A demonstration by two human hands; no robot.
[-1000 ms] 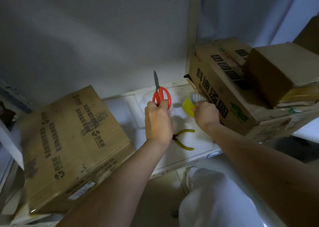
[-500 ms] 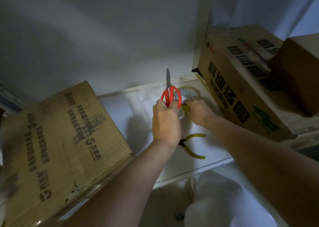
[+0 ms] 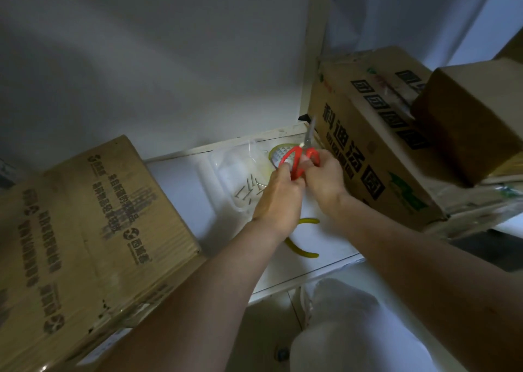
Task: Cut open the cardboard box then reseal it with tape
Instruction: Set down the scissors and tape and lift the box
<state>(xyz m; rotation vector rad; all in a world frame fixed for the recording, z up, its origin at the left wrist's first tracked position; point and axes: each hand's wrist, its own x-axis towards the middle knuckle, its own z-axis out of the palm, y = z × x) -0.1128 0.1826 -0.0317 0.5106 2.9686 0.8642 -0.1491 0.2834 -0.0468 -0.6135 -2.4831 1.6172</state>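
Observation:
Red-handled scissors (image 3: 297, 158) are held above the white shelf (image 3: 325, 247), blades pointing up and to the right. My left hand (image 3: 278, 199) grips the lower part of the handles. My right hand (image 3: 325, 182) holds the right handle loop, fingers curled on it. A roll of yellowish tape (image 3: 275, 151) lies flat on the shelf just behind the scissors, partly hidden by them. A large printed cardboard box (image 3: 85, 230) sits at the left, tilted toward me.
A second large printed box (image 3: 368, 150) stands right of my hands, with a smaller plain box (image 3: 467, 116) on top. A clear plastic tray (image 3: 237, 182) holding nails sits on the shelf. Yellow-handled pliers (image 3: 302, 251) lie under my left wrist.
My right hand set the tape roll down on the shelf and came over to the scissors' handles. The scissors moved right and now tilt to the right.

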